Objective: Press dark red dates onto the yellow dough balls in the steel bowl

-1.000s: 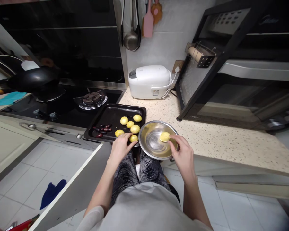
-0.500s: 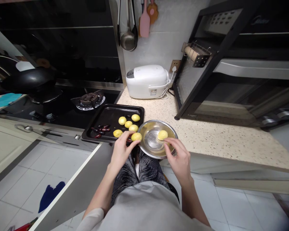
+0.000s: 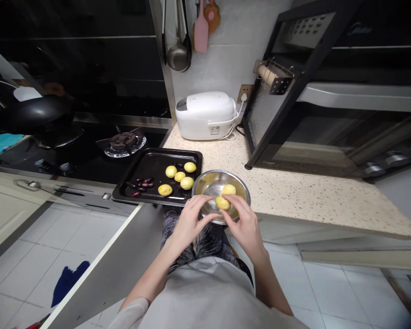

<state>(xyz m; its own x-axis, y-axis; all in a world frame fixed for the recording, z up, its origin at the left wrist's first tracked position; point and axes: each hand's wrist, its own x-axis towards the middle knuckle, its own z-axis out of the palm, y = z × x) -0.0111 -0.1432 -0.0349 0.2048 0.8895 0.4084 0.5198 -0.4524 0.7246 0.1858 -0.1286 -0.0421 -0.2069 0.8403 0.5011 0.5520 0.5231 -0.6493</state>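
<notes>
A steel bowl (image 3: 241,194) stands at the counter's front edge, touching or nearly touching the black baking tray (image 3: 150,157). One yellow lemon-like fruit (image 3: 229,189) lies in the bowl. Over the bowl, my right hand (image 3: 245,224) holds a second yellow fruit (image 3: 222,203) between thumb and fingers. Just left of that fruit is my left hand (image 3: 192,219), its thumb and fingers apart with nothing between them. On the tray sit several yellow fruits (image 3: 171,172), with several dark red, date-like pieces (image 3: 147,184) at its left.
Behind the bowl stands a white rice cooker (image 3: 207,116). A gas stove (image 3: 123,141) with a black wok (image 3: 34,114) is at the left, an oven (image 3: 329,141) in a black rack at the right. Below the tray, a grey panel (image 3: 113,265) sticks out.
The fruit that was in my left hand is now in my right hand over the bowl. Both hands have come closer together. My right hand has let go of the fruit in the bowl.
</notes>
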